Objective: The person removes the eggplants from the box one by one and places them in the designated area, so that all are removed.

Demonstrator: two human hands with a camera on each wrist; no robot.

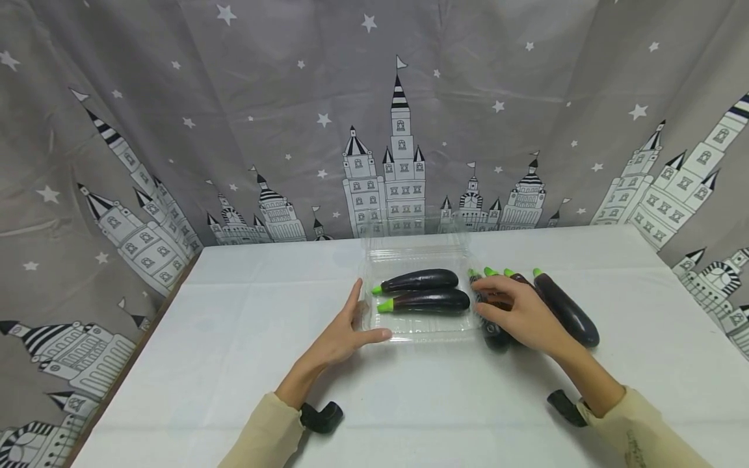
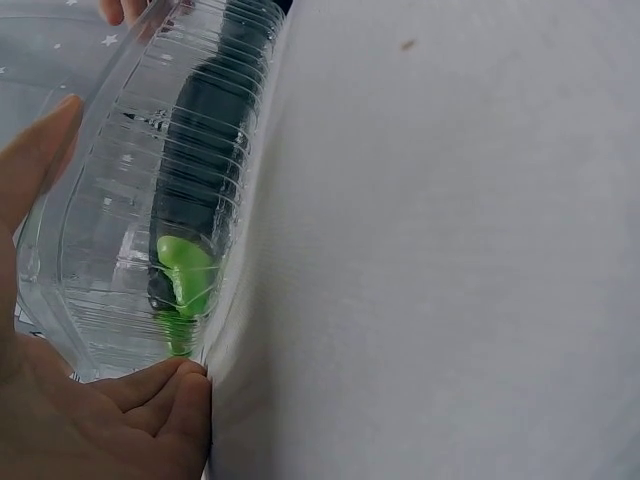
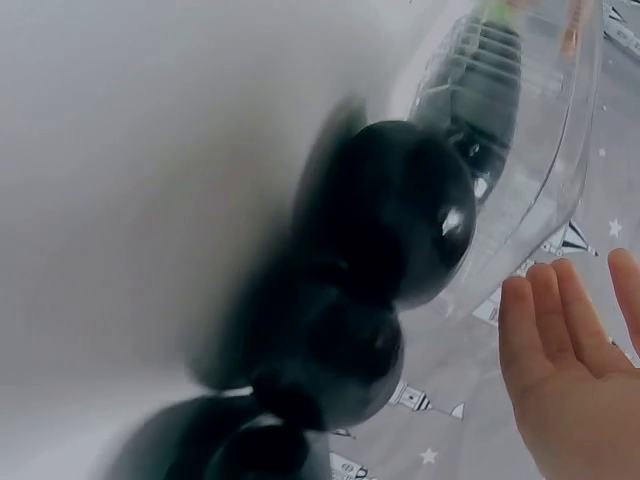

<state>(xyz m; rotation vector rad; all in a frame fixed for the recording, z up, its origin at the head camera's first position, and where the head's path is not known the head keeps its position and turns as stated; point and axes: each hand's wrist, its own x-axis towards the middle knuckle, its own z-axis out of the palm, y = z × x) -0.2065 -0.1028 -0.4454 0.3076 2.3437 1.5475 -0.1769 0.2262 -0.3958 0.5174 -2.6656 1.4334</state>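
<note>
A clear plastic clamshell box [image 1: 435, 325] sits mid-table, its lid raised at the back. Two dark eggplants with green stems lie inside: a rear eggplant [image 1: 424, 280] and a front eggplant [image 1: 435, 301]. My left hand [image 1: 342, 335] spans the box's front left corner, thumb along the front rim and fingers against the left side. Just right of the box, my right hand [image 1: 521, 315] hovers over several loose eggplants [image 3: 400, 215], partly hiding them in the head view. In the right wrist view its fingers [image 3: 560, 310] are extended, apart from the eggplants.
The outermost loose eggplant [image 1: 567, 309] lies slanted at the right of the row. A white cloth covers the table [image 1: 263, 299]. Behind it hangs a grey curtain [image 1: 281, 78] with castles and stars. Black wrist devices [image 1: 322, 417] show at both sleeves.
</note>
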